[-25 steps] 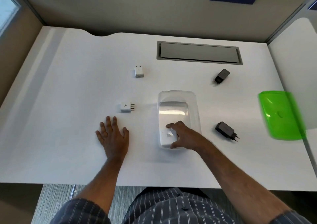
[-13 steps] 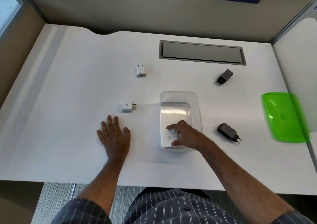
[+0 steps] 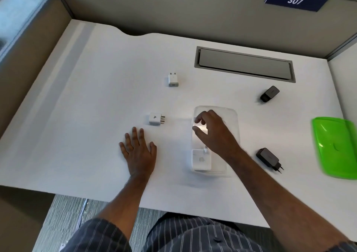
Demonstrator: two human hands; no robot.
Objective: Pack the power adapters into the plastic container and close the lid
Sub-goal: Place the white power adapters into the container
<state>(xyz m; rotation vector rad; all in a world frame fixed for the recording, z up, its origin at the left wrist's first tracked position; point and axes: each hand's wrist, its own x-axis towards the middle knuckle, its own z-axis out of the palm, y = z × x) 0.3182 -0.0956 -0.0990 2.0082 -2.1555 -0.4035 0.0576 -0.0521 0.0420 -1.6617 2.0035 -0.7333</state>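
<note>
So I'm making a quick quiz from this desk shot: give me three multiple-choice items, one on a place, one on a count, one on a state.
1. Where is the green lid?
A. on the container
B. on the desk at the right
C. in the left hand

2. How many adapters lie outside the clear container?
A. two
B. three
C. four

3. The right hand is:
A. empty, above the container
B. gripping a black adapter
C. flat on the desk

Answers: 1 B, it lies apart by the right edge. 2 C, two white, two black. 3 A, its fingers hold nothing.
</note>
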